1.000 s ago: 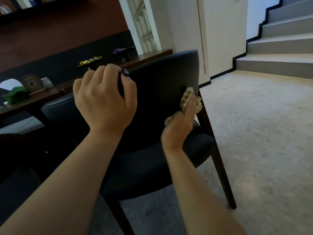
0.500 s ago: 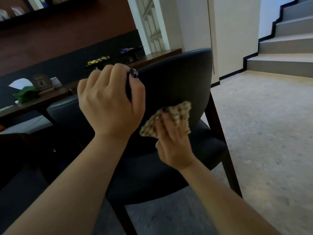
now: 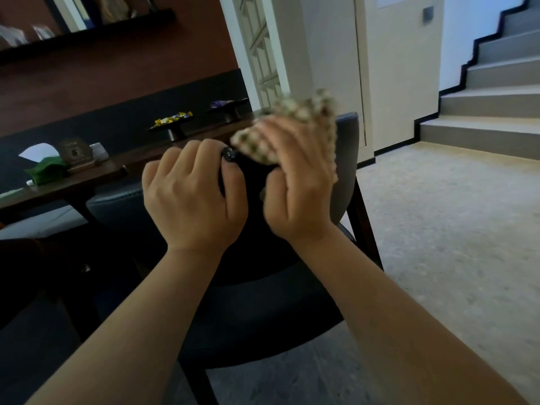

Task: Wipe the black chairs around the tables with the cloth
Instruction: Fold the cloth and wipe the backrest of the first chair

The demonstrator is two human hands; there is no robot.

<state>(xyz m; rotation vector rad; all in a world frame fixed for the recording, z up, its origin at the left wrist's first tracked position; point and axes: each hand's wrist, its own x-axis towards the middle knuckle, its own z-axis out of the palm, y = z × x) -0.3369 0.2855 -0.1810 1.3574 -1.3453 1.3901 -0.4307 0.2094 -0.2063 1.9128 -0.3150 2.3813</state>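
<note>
Frame centre: left hand [image 3: 191, 203] grips the chair [image 3: 346, 159] back's top edge; right hand [image 3: 295, 182] just beside it presses the cloth [image 3: 301, 124] there. Unwiped edge runs right, nearer the right hand.

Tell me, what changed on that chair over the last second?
The right hand carried the cloth from the right edge of the chair back, down across its middle, then up to the top rim, next to the left hand. The left hand kept gripping the top of the backrest; the chair stayed put.
</note>
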